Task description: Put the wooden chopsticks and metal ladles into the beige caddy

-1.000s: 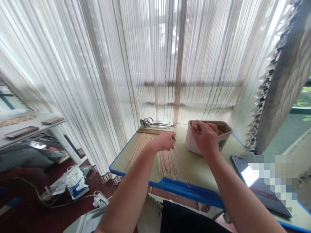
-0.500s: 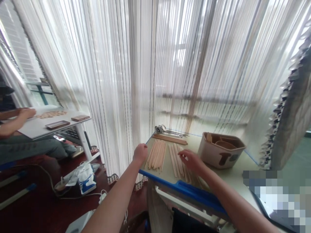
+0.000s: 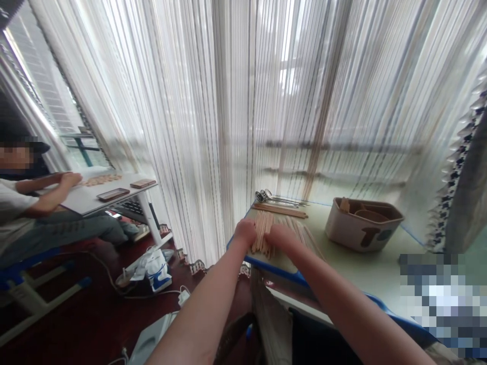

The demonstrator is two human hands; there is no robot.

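Several thin wooden sticks (image 3: 262, 228) lie in rows near the left end of a pale green table (image 3: 357, 268) with a blue rim. My left hand (image 3: 244, 232) rests at the left side of the rows, its fingers curled against the sticks. My right hand (image 3: 279, 237) lies over the sticks just to the right, fingers bent down onto them. Whether either hand grips sticks is hidden from this angle. More sticks (image 3: 279, 210) lie crosswise behind, and metal spoons (image 3: 266, 195) lie at the far edge.
A beige bin (image 3: 361, 225) with wooden utensils inside stands at the right of the table. Sheer curtains hang behind. At the far left another person sits at a white table (image 3: 110, 195) with trays. A bag (image 3: 155, 266) and cables lie on the dark red floor.
The view has swung left. My right hand left the bin, came over to the sticks and now lies close beside my left hand at the left rows.
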